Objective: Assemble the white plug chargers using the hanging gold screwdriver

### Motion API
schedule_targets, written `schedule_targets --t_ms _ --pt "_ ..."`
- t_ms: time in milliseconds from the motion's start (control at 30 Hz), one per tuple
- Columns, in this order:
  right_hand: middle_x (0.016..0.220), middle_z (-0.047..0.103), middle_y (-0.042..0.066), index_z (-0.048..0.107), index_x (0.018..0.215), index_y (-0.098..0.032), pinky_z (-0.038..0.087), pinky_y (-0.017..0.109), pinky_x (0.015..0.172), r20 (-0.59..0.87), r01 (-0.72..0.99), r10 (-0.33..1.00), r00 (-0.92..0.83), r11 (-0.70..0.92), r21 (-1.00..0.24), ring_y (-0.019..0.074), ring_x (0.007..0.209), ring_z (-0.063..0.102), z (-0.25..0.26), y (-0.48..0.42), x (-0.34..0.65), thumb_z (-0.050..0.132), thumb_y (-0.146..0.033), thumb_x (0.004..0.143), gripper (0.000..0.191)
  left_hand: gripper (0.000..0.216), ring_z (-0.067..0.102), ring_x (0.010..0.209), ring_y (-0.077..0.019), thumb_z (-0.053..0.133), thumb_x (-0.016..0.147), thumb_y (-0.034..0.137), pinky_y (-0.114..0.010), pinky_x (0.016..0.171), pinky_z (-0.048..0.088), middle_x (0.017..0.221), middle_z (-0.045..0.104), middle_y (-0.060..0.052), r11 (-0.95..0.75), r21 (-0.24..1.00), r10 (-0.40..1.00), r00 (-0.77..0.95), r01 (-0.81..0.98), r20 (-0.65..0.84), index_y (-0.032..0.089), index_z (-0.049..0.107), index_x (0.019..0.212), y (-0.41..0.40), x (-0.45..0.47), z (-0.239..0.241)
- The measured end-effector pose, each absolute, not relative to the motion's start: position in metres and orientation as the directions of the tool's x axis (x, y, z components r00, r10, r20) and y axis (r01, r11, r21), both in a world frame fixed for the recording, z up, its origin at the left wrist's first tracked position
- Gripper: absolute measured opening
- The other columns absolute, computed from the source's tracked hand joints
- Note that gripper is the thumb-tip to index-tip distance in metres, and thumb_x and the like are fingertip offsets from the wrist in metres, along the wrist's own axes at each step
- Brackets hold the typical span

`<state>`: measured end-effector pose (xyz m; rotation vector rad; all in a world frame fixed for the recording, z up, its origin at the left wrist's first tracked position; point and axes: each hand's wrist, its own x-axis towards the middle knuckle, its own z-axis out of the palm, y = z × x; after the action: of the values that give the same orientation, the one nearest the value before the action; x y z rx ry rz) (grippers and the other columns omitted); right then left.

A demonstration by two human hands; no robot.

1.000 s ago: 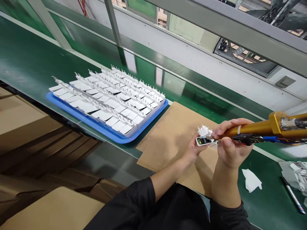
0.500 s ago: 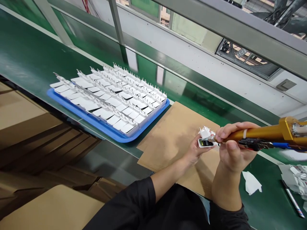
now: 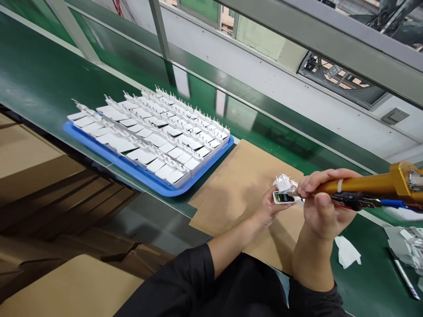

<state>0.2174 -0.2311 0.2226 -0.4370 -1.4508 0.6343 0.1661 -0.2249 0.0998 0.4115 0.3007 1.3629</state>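
Observation:
My left hand [image 3: 268,206] is closed around a small white plug charger housing [image 3: 284,202] above the cardboard. Its box side lies open, showing a dark circuit board inside, and a white lid piece with metal plug pins [image 3: 282,181] sticks up behind it. In my right hand [image 3: 325,207] is a gold, tube-shaped glue gun [image 3: 366,187] with wires along its underside, its fingers wrapped around the front. The gun's metal nozzle points left at the housing's right end; whether it touches cannot be made out.
A blue tray [image 3: 168,190] holds rows of similar white chargers with pins up. Cardboard [image 3: 224,193] covers part of the green bench [image 3: 366,281]. White paper scrap [image 3: 346,252], a marker pen [image 3: 403,274] and a bag of white parts [image 3: 410,244] lie at right. Cardboard boxes [image 3: 36,193] stand at lower left.
My right hand and the glue gun have shifted very slightly right, the nozzle staying close to the housing. My left hand holds the charger housing in nearly the same place.

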Motion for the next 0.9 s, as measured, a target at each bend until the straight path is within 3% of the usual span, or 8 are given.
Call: schedule_targets --t_ms 600,900 --pt "0.077 0.066 -0.004 0.066 0.108 -0.025 0.053 0.030 0.058 0.766 -0.142 0.643 -0.020 0.756 -0.639 0.0133 0.061 0.060 0.2240 -0.2331 0.2188 0.084 -0.028 0.083 0.031 0.062 0.069 0.115 -0.0298 0.101 0.051 0.025 -0.049 0.115 0.044 0.110 0.077 -0.004 0.127 0.468 0.984 0.171 -0.875 0.052 0.021 0.076 0.109 -0.2230 0.1665 0.0902" --pt "0.076 0.065 -0.004 0.065 0.108 -0.024 0.053 0.029 0.058 0.766 -0.127 0.643 -0.016 0.759 -0.639 0.0135 0.061 0.061 0.2230 -0.2321 0.2184 0.084 -0.029 0.083 0.032 0.062 0.071 0.103 -0.0271 0.101 0.049 0.026 -0.046 0.109 0.048 0.097 0.077 -0.002 0.140 0.462 0.986 0.166 -0.876 0.014 0.020 0.075 0.105 -0.2253 0.1636 0.0925"
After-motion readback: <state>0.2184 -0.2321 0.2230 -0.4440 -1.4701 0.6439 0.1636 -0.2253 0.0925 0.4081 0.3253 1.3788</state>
